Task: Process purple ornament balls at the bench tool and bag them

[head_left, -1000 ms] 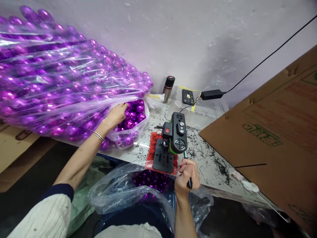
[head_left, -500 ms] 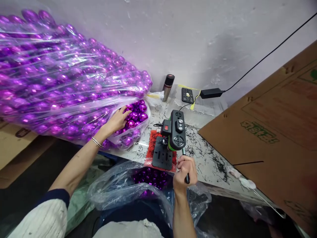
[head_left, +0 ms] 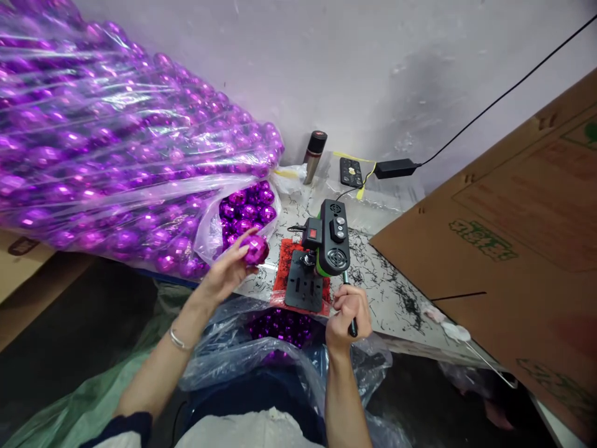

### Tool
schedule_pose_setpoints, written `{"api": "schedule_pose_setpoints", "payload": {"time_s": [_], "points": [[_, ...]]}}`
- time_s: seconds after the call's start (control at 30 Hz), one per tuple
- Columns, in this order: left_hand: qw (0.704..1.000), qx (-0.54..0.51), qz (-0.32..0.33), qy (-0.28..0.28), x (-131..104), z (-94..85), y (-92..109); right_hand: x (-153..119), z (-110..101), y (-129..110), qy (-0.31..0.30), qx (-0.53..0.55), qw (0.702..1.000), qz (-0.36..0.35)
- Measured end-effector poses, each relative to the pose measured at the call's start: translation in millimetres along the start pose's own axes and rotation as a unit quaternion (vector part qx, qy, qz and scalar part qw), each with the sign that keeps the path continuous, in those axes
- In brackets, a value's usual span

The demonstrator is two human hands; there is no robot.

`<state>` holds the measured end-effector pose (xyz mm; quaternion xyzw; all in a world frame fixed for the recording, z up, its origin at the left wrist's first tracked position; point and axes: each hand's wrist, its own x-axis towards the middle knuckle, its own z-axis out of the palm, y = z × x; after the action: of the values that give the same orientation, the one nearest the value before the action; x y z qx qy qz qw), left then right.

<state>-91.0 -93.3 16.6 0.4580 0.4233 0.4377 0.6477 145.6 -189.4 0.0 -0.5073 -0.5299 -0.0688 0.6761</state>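
Note:
My left hand [head_left: 229, 269] holds one shiny purple ball [head_left: 255, 249] between thumb and fingers, just outside the opening of a big clear bag [head_left: 116, 137] full of such balls. My right hand [head_left: 349, 313] is wrapped round the black-tipped lever [head_left: 353, 327] of a small black machine [head_left: 334, 238]. The machine's black base plate [head_left: 304, 287] rests on a red mat [head_left: 281, 280]. Below the table edge, an open plastic bag [head_left: 224, 361] on my lap holds many dark purple balls [head_left: 282, 328].
A dark bottle [head_left: 315, 155], a black phone-like item [head_left: 351, 172] and a power adapter [head_left: 395, 168] lie or stand near the wall. Black scraps litter the table [head_left: 373, 292]. A large cardboard box [head_left: 504, 249] borders the right side, another box [head_left: 18, 267] the left.
My left hand has come out of the big bag's opening, toward me and the machine, with a purple ball now in its fingers. My right hand stays on the lever. The view has shifted slightly.

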Motion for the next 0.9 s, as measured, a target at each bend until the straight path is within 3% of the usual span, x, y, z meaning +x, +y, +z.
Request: {"api": "schedule_pose_setpoints", "payload": {"time_s": [0.17, 0.33, 0.5, 0.6, 0.77, 0.9], "points": [[0.976, -0.173, -0.130, -0.012, -20.6, 46.7, -62.8, -0.2, -1.5, -1.6, -0.008, -0.013, 1.000, 0.012], [0.969, -0.182, -0.167, 0.014, -18.9, 68.7, -98.2, 0.5, -2.5, -4.1, -0.017, -0.026, 1.000, 0.002], [0.996, -0.029, -0.078, 0.032, -12.3, 74.9, -102.8, 0.6, -1.7, -5.9, -0.017, -0.020, 1.000, 0.009], [0.997, 0.078, -0.014, 0.022, -4.6, 78.1, -104.1, 0.4, -2.0, -5.9, -0.021, -0.019, 1.000, 0.007], [0.956, 0.286, 0.071, 0.014, 6.9, 78.9, -106.0, 0.2, -2.8, -4.5, -0.030, -0.020, 0.999, -0.016], [0.924, 0.358, 0.135, -0.008, 11.8, 78.8, -106.4, -1.3, -2.9, -2.6, -0.030, -0.020, 0.999, -0.023]]}}
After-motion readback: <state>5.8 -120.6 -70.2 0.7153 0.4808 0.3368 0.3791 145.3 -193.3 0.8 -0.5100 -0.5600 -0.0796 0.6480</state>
